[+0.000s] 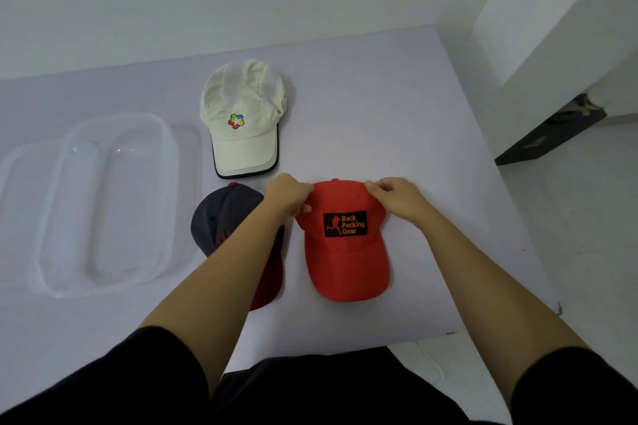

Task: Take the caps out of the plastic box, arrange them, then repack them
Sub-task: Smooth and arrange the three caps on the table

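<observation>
Both hands are on the red cap. Left hand pinches the left side of the crown, and right hand pinches the right side up near the top button. The cap sits on the table, brim toward me, logo patch facing up.

Navy cap is just beside it on the left, brim partly hidden under my left forearm. White cap lies farther back, brim also toward me, apart from both. Clear plastic box is well off to the left, with no caps in it that I can see.

My read is that this is the arranging step, squaring up the red one. To do it well:
- pull the crown evenly from both sides so it doesn't skew
- line the brim up parallel with the navy cap's
- leave a gap so the caps don't overlap
- let go with both hands together so the fabric doesn't drag sideways

Soft crown, so it'll likely slump once freed. I'd flatten it first.
</observation>
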`<action>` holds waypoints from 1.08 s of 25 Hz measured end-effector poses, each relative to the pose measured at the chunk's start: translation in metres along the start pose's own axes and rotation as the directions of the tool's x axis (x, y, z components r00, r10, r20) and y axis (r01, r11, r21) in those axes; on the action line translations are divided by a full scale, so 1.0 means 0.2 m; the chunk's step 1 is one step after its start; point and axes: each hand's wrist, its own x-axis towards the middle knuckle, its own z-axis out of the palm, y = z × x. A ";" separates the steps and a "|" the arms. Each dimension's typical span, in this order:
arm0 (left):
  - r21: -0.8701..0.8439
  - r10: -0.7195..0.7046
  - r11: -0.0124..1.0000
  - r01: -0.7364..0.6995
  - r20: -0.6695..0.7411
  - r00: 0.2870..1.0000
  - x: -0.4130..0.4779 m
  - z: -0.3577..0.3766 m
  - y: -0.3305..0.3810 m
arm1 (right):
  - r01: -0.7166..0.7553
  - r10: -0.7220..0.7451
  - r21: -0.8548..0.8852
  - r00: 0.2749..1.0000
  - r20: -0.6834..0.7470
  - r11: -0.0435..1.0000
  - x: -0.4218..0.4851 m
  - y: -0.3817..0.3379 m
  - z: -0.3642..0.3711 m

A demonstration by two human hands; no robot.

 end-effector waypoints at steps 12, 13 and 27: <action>-0.013 0.091 0.996 -0.090 0.026 0.996 0.03 -0.21 0.17 | 0.020 -0.012 -0.205 0.999 0.039 0.979 0.05 -0.11 -0.27; -0.030 0.124 0.992 -0.124 -0.013 0.992 0.04 -0.27 0.21 | 0.043 -0.046 -0.218 0.999 -0.012 0.975 0.07 -0.14 -0.31; 0.585 0.424 0.754 -0.299 -0.085 0.902 0.24 -0.79 0.04 | 0.468 -0.368 -0.511 0.884 0.290 0.721 0.37 -0.94 0.27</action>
